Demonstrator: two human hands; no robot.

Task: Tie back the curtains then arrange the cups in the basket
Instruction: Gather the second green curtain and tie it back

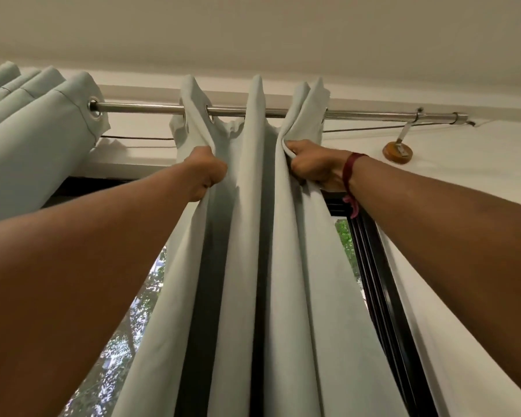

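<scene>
I find the left hand [206, 173] and right hand [315, 165] each fisted on folds of the curtain [253, 236], centre frame, under the rod [151, 108]. Gathering step; tying needs the folds bunched rightward. No cups or basket visible.

the pale curtain [253, 224] is matt woven cloth with shiny metal eyelets, hung on a smooth polished metal rod [151, 109] whose bracket sits on a glossy wooden disc [397, 152], beside a glossy black window frame [382, 299].
</scene>
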